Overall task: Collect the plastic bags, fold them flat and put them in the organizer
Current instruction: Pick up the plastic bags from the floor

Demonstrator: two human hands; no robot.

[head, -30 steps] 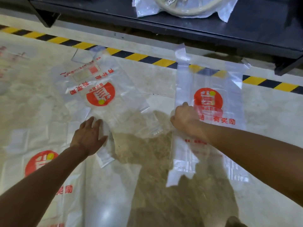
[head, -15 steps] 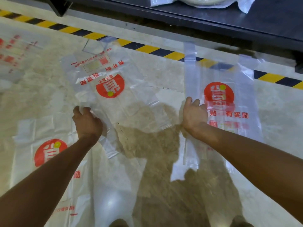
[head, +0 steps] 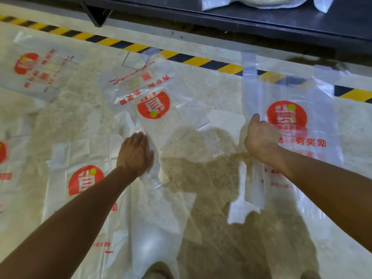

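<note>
A: So, we begin at the fingers. Our left hand [head: 135, 153] lies with curled fingers on the lower corner of the middle bag [head: 155, 101]; if they really pinch the film, we cannot tell. Our right hand [head: 259, 137] has its fingers closed round the left edge of the right bag [head: 298, 125], in the right half of the frame.

B: And the other bags?

A: One bag [head: 80, 178] lies at lower left under our forearm, another [head: 34, 69] at upper left. All lie flat on the pale stone floor [head: 211, 178]. The organizer we do not see.

B: What may go wrong?

A: The film is thin, clear and slippery, with red round logos. If we pull both bags together, one can slide out of the fingers, or drag its neighbour where they overlap. The long handles may also twist and spoil a flat fold.

B: And beyond?

A: The striped yellow-black tape [head: 201, 61], then a dark shelf [head: 241, 19] along the top.
</note>
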